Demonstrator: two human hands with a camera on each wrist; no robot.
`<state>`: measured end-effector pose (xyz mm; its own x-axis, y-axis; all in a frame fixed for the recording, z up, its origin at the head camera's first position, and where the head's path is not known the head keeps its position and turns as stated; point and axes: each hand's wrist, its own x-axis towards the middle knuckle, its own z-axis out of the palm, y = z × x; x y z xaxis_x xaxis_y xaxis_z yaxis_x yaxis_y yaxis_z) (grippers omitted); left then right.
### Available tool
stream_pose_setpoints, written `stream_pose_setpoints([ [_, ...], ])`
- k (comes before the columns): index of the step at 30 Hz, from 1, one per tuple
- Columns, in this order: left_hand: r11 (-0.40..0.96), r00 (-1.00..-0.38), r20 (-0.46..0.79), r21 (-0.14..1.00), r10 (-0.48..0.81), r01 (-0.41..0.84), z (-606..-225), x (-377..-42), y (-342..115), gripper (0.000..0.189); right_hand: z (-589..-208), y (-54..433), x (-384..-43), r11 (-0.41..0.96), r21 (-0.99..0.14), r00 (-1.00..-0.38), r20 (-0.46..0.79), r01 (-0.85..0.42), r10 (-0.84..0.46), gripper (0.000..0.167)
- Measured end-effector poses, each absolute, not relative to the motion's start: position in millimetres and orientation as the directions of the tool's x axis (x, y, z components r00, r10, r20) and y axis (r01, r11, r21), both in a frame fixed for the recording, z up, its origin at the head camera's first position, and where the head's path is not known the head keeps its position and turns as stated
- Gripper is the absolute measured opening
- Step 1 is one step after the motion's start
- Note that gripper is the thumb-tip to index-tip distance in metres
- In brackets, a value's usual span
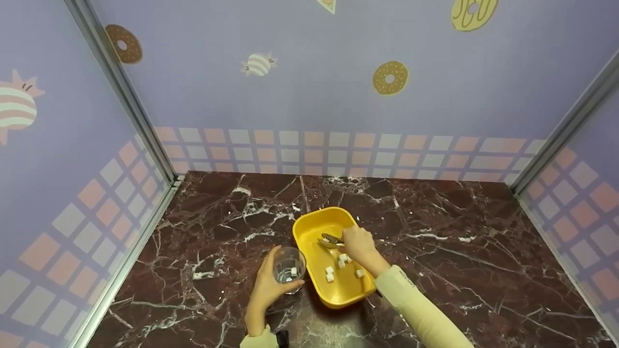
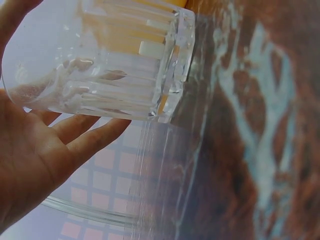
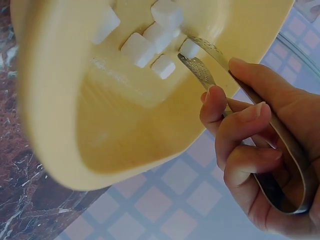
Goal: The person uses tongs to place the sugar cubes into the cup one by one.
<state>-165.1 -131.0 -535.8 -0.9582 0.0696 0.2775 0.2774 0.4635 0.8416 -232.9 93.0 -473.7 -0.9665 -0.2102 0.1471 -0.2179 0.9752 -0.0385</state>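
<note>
My left hand holds a clear drinking glass upright on the table, fingers and thumb around its sides. A white sugar cube lies at the bottom of the glass. With my right hand I grip metal tongs, thumb and fingers on the two arms. The tongs reach into a yellow plastic tub beside the glass. In the right wrist view their tips stand on either side of a sugar cube. Several more cubes, among them a larger-looking one, lie on the tub floor.
The dark red marble-patterned tabletop spreads around the tub on all sides. A lilac back wall with sweets and checks closes off the far edge, and side panels in metal frames stand left and right.
</note>
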Motion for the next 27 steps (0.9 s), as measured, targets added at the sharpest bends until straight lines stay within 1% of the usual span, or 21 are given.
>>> stream_pose_setpoints([
  [8,0.459,-0.951,0.299,0.836,0.081,0.302,-536,-164,-131,0.095,-476,96,-232,0.974,-0.04,-0.962,0.17,-0.222,-0.212,0.032],
  [16,0.459,-0.953,0.294,0.838,0.073,0.294,-536,-165,-131,0.096,-475,100,-230,0.972,-0.061,-0.961,0.176,-0.226,-0.213,0.029],
  [27,0.457,-0.953,0.293,0.84,0.071,0.293,-536,-165,-131,0.096,-464,107,-227,0.965,-0.095,-0.952,0.214,-0.243,-0.219,0.027],
])
